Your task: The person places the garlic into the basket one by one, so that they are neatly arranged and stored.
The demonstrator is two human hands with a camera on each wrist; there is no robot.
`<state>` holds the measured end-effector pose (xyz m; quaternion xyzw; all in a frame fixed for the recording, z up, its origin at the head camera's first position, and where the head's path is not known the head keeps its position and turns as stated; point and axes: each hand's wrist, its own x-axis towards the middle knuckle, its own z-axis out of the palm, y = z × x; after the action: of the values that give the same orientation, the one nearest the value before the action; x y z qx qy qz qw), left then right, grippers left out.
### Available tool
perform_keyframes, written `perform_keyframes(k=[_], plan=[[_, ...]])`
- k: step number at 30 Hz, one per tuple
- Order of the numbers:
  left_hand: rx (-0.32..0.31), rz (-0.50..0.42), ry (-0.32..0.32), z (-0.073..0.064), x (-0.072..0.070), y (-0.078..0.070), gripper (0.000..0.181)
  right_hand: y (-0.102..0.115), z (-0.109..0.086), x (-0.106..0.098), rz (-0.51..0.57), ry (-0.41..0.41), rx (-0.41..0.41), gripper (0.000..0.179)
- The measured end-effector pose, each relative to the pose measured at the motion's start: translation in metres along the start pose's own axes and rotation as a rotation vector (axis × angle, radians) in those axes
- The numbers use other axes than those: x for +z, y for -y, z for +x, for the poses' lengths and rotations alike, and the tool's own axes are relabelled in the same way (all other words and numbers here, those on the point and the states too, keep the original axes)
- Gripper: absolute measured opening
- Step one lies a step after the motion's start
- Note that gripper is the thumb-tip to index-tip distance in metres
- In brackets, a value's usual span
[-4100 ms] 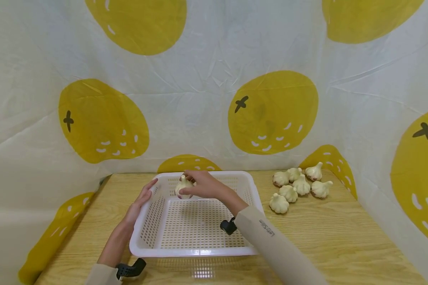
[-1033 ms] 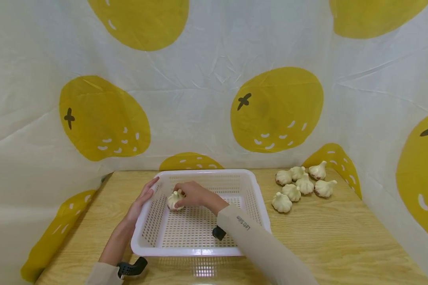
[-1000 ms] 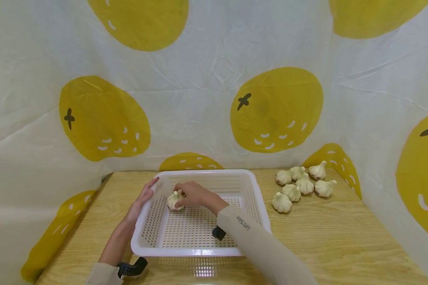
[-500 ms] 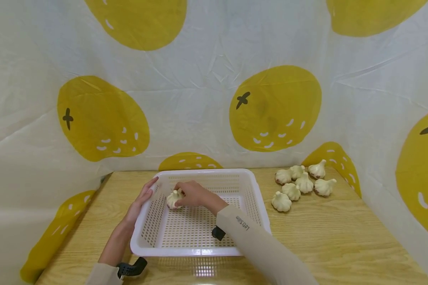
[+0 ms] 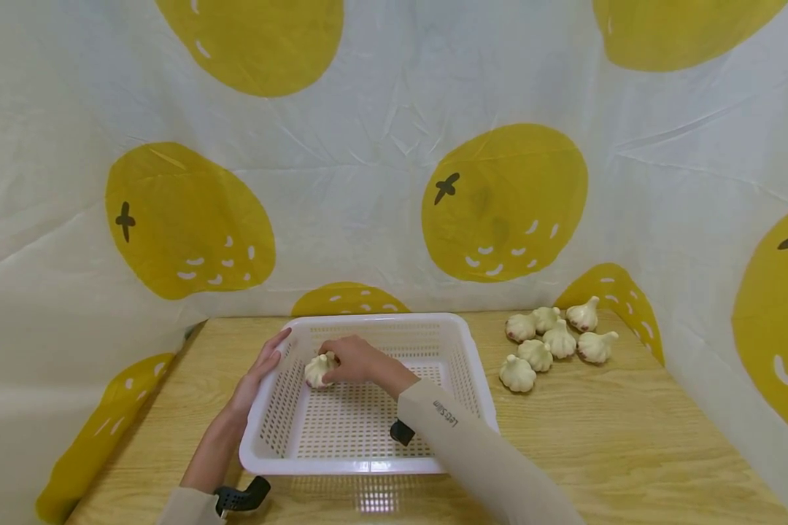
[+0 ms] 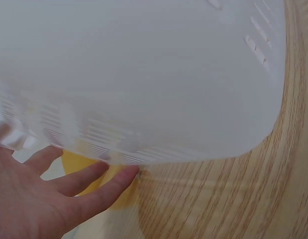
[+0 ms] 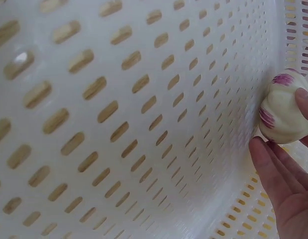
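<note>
A white plastic basket (image 5: 368,465) with slotted walls and floor stands on the wooden table. Inside, toward its far left corner, my right hand (image 5: 357,359) holds a cream garlic bulb (image 5: 317,370) between thumb and fingers. In the right wrist view the garlic bulb (image 7: 280,112) shows purple streaks and sits right at the slotted floor, the thumb on one side and fingertips at the other. My left hand (image 5: 255,375) rests along the basket's left side near the rim. Its extended fingers (image 6: 106,191) touch the outer wall in the left wrist view.
Several more garlic bulbs (image 5: 558,339) lie grouped on the table (image 5: 617,430) to the right of the basket. A white curtain (image 5: 368,219) with yellow fruit prints hangs behind the table and at both sides.
Since the oldest frame, my right hand has lowered the garlic bulb from near the far rim down and left toward the basket floor. Over the last second both hands have hardly moved.
</note>
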<state>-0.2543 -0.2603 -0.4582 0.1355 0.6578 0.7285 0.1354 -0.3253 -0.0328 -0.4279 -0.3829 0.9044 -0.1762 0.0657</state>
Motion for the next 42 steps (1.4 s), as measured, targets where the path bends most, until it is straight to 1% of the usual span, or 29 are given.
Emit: perform_keyframes(k=[6, 9, 14, 23, 31, 36, 40, 42], plan=[[-0.006, 0.004, -0.007, 0.000, 0.001, 0.001, 0.056, 0.000, 0.000, 0.002, -0.007, 0.008, 0.002, 0.046], [-0.003, 0.004, -0.006, 0.000, 0.001, 0.001, 0.056, 0.000, 0.000, 0.002, -0.009, 0.007, -0.002, 0.048], [0.009, -0.004, 0.001, 0.000, 0.000, 0.000, 0.056, 0.001, -0.001, -0.001, -0.009, 0.020, 0.015, 0.050], [0.014, 0.000, -0.002, 0.000, 0.000, 0.000, 0.057, 0.000, -0.003, -0.001, 0.048, 0.044, 0.038, 0.055], [0.002, 0.000, -0.016, 0.000, 0.001, 0.000, 0.056, -0.001, -0.003, -0.003, 0.058, 0.061, 0.037, 0.057], [0.000, -0.002, -0.020, 0.000, 0.002, 0.000, 0.056, -0.002, -0.005, -0.009, 0.084, 0.057, 0.040, 0.060], [-0.001, -0.004, -0.024, 0.000, 0.003, 0.000, 0.056, -0.003, -0.006, -0.018, 0.113, 0.052, 0.024, 0.064], [0.000, -0.005, -0.024, 0.000, 0.003, 0.000, 0.056, -0.003, -0.007, -0.023, 0.135, 0.054, 0.019, 0.063]])
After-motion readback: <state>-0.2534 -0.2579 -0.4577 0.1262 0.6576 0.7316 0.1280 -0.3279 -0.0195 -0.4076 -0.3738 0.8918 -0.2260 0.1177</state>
